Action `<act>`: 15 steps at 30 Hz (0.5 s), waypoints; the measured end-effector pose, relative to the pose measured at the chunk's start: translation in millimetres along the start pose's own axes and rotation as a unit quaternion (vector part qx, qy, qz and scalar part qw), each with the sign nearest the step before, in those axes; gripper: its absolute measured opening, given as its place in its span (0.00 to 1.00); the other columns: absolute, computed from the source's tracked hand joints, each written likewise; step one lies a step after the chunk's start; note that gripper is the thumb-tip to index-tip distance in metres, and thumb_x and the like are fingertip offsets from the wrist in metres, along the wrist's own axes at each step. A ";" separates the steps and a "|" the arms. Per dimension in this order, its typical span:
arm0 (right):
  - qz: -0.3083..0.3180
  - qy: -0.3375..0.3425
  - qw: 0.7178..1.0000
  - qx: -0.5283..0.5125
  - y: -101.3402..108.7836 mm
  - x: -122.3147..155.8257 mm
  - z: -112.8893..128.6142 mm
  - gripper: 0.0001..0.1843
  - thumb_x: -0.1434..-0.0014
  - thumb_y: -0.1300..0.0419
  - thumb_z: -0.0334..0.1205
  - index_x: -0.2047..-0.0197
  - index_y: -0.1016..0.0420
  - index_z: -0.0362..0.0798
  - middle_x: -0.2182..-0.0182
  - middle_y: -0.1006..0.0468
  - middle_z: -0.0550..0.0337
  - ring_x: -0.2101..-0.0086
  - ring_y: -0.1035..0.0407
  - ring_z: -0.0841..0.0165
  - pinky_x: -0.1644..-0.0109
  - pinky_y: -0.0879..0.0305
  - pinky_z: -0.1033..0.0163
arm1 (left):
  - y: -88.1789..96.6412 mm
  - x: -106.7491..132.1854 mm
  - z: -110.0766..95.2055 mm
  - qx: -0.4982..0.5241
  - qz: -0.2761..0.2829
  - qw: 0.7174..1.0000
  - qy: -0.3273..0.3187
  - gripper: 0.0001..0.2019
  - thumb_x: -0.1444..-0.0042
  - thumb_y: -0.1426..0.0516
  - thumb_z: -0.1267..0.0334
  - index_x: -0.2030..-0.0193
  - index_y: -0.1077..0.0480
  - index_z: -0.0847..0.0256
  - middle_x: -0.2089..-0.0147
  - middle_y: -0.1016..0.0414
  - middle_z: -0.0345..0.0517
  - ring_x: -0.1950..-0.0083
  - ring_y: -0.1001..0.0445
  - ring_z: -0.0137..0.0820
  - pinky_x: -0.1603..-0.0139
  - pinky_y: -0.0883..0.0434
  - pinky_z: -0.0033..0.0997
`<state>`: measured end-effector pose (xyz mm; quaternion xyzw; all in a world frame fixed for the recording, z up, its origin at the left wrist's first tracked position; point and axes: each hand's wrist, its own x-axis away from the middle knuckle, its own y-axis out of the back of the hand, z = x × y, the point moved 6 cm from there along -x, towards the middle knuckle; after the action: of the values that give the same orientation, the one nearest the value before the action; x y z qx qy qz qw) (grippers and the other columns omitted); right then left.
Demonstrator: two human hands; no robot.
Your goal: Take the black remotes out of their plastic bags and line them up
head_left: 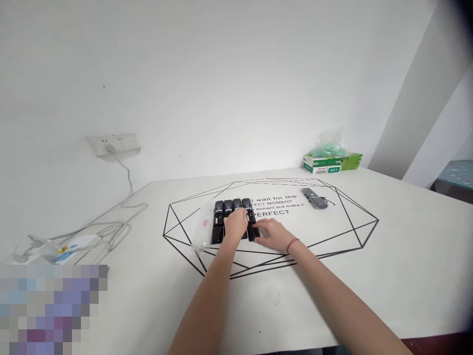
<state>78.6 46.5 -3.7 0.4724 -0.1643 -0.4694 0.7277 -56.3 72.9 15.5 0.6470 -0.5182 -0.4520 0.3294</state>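
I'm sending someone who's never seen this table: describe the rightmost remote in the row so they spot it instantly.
On the white table, find the black line pattern. Inside it, toward the left, four dark remotes lie side by side. The rightmost remote alone has the right hand at its near end.

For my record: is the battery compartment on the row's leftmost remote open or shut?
It looks open: midway along the leftmost remote, a recess with pale inner parts shows.
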 end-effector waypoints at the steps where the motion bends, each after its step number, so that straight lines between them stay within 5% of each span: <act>1: -0.003 -0.005 1.000 0.011 -1.3 -0.4 0.3 0.24 0.49 0.40 0.47 0.48 0.28 0.53 0.50 0.29 0.55 0.51 0.38 0.59 0.48 0.44 0.56 | -1.3 -0.3 0.5 0.001 0.002 1.000 -0.001 0.17 0.38 0.59 0.62 0.56 0.30 0.58 0.56 0.25 0.51 0.53 0.29 0.38 0.56 0.39 0.35; 10: -0.035 -0.016 0.999 0.002 -1.2 -7.4 -14.3 0.24 0.46 0.44 0.53 0.47 0.28 0.53 0.53 0.29 0.53 0.52 0.38 0.60 0.48 0.44 0.57 | -6.6 -0.3 1.1 0.008 0.011 1.000 -0.015 0.15 0.39 0.57 0.61 0.58 0.29 0.56 0.56 0.24 0.49 0.54 0.28 0.39 0.56 0.39 0.38; 13: -0.135 -0.113 0.984 0.010 23.1 -6.4 -52.6 0.22 0.44 0.45 0.50 0.50 0.27 0.50 0.52 0.30 0.53 0.51 0.39 0.60 0.46 0.46 0.57 | -4.2 0.4 1.5 -0.007 0.004 1.000 -0.019 0.15 0.39 0.57 0.61 0.58 0.30 0.56 0.57 0.24 0.49 0.54 0.28 0.39 0.56 0.39 0.38; 15: -0.218 -0.220 0.950 0.036 44.2 3.5 -87.3 0.20 0.44 0.47 0.46 0.50 0.28 0.47 0.49 0.33 0.48 0.48 0.43 0.56 0.45 0.47 0.53 | -2.3 0.7 1.1 -0.020 -0.002 1.000 -0.024 0.15 0.39 0.57 0.61 0.58 0.30 0.56 0.58 0.24 0.49 0.54 0.28 0.39 0.56 0.40 0.38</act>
<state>163.3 95.1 -10.8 0.4073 -0.2300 -0.7029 0.5359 -56.4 72.8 12.9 0.6303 -0.5153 -0.4784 0.3291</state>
